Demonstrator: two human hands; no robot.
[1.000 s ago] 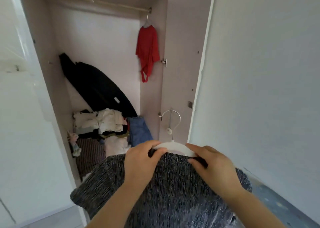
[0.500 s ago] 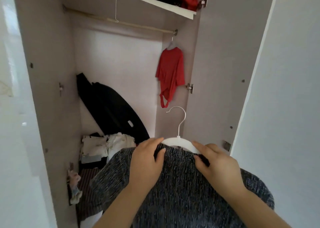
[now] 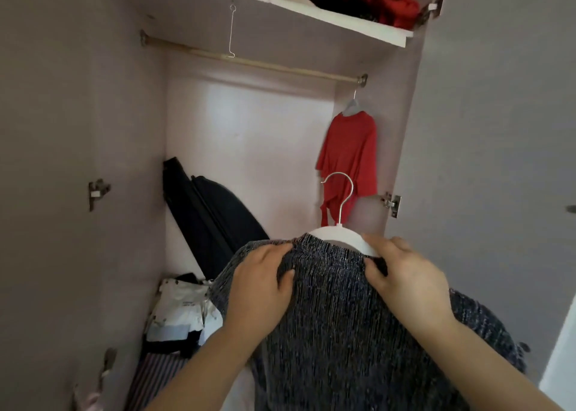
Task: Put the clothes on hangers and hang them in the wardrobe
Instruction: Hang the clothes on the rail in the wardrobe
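Left hand and right hand have fingers clamped on the shoulders of the grey knit top, which is on the white hanger. The hanger's hook points to twelve o'clock, and the rail is well above it.

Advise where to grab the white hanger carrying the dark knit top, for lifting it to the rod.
Probably the bare neck of the white hanger, just under its metal hook, pinched from below on the near side. The knit top drapes both shoulders, where the left hand and right hand hold it, and the upright hook must stay free for the rod.
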